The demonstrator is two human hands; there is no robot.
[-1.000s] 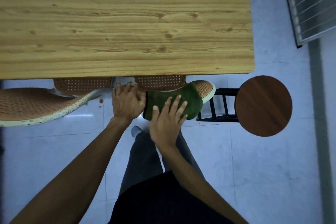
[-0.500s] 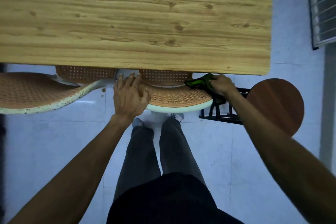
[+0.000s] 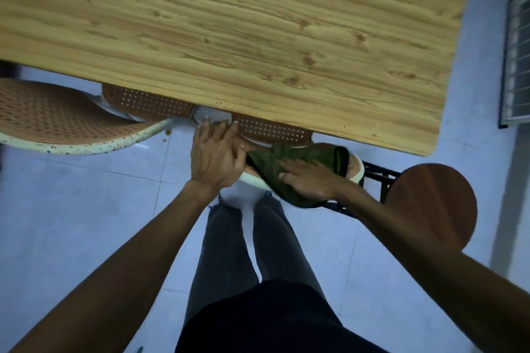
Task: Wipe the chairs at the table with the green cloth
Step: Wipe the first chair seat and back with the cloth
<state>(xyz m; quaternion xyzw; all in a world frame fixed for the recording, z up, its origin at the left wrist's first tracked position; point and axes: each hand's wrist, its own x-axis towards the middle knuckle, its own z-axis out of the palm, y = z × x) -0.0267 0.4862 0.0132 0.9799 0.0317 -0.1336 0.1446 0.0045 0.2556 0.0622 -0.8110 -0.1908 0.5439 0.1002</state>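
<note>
A woven brown chair with a pale rim is tucked under the wooden table, right in front of me. The green cloth lies spread over the chair's top edge and hangs down its near side. My right hand lies flat on the cloth with fingers pointing left, pressing it against the chair. Just left of the cloth, my left hand rests on the chair's top edge, fingers apart. A second woven chair stands to the left.
A round dark wooden stool on a black frame stands at the right, close to my right forearm. My legs stand on the pale tiled floor below the chair. A louvred panel is at the far right.
My right hand has swept the cloth from the chair's right end back toward the middle and now lies flat on it. The left hand has stayed on the chair. The view has tilted.
</note>
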